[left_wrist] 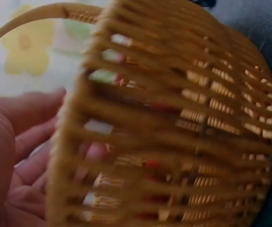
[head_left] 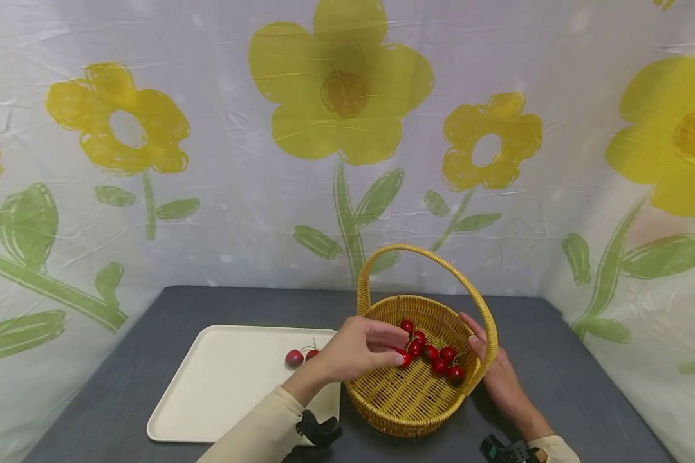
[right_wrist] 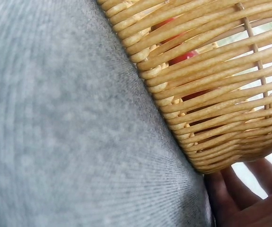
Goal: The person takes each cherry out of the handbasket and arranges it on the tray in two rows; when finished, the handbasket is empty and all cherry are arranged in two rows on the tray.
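Red cherries (head_left: 439, 365) are lying in a loose cluster toward the far and right part of a woven basket (head_left: 402, 426), with stems showing on several. Two further cherries (head_left: 294, 359) are resting on a cream tray (head_left: 231, 386) near its right edge, the second being partly covered by the left wrist.

The left hand (head_left: 366, 350) is hovering over the basket's left side, its fingers extending inward and its thumb standing apart from them. The thumb tip is appearing just beside the nearest cherry; contact cannot be told. The right hand (head_left: 498, 370) is holding the basket's right side, its fingers lying along the outer wall and its thumb sitting at the rim.

The basket is standing upright on a dark grey table (head_left: 208, 302), just right of the tray, its handle (head_left: 405, 247) arching above. Both wrist views are showing red fruit through gaps in the weave; the left one is blurring. A pale backdrop (head_left: 226, 212) printed with yellow flowers is hanging behind. Light sleeves (head_left: 266, 424) are covering the forearms.
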The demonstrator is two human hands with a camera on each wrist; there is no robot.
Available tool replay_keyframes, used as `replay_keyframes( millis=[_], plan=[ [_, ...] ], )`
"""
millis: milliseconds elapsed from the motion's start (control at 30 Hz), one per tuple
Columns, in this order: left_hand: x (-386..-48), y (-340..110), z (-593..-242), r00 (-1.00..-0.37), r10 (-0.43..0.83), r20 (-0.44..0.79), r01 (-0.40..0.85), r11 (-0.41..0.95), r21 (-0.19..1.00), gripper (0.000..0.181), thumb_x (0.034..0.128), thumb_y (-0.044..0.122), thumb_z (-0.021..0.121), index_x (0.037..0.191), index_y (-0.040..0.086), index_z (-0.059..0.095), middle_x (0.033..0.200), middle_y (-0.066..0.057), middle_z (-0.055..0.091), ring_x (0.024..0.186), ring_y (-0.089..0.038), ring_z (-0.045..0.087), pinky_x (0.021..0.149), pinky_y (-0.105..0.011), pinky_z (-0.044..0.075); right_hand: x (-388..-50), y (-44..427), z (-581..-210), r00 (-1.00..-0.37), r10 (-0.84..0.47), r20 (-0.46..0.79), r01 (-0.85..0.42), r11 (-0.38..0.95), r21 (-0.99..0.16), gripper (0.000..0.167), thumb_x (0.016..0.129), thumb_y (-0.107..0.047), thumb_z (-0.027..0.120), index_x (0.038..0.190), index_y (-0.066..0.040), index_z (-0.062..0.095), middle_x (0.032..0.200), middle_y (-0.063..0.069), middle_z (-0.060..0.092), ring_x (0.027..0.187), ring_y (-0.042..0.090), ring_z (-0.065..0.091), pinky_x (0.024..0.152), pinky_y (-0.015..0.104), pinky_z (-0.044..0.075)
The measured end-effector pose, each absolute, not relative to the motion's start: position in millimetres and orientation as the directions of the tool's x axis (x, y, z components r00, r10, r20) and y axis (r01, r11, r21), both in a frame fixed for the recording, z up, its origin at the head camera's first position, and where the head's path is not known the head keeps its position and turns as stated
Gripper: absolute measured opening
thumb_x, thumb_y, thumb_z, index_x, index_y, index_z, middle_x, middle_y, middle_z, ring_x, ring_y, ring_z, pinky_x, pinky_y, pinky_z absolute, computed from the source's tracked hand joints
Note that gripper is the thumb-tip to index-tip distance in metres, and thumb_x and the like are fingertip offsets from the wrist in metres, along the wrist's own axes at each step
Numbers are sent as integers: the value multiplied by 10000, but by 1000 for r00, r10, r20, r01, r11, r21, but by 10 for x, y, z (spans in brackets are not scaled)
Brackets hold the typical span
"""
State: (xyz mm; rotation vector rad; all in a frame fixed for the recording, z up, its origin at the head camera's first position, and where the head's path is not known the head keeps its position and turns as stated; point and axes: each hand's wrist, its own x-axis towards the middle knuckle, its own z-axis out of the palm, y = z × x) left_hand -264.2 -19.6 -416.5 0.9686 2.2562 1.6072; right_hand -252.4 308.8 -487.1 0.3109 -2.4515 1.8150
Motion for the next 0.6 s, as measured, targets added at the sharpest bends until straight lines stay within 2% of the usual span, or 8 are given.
replay_keyframes(
  millis=[233,433,533,600],
  plan=[
    [-2667,49,-4205,-770,604,206,519,405,753,390,976,164,845,1353,89,779,1306,-82,804,1190,-173,779,1034,-361,630,-2520,3092,-4861,-976,-121,180,-207,270,-941,542,1212,-411,361,1737,-283,326,1744,165,407,1387,-105,520,1041,123,492],
    [-2685,166,-4252,-720,654,231,669,567,480,351,987,144,806,1334,98,790,1270,-24,814,1058,-91,757,928,-215,603,-2519,3088,-4859,-973,-133,189,-218,264,-939,552,1216,-390,351,1746,-245,306,1742,181,404,1388,-100,526,1042,130,498],
    [-2699,197,-4290,-686,693,221,720,602,347,318,970,130,802,1287,103,809,1222,2,820,1019,-79,737,909,-214,599,-2517,3093,-4864,-971,-138,195,-226,259,-939,557,1217,-385,347,1748,-226,299,1734,190,415,1387,-91,537,1039,139,507],
    [-2699,211,-4311,-664,717,212,745,612,267,294,959,118,800,1252,116,822,1193,31,822,1048,-59,737,935,-220,605,-2516,3093,-4865,-971,-138,197,-227,261,-938,556,1216,-386,348,1747,-227,302,1730,192,421,1385,-88,541,1035,143,512]
  ],
)
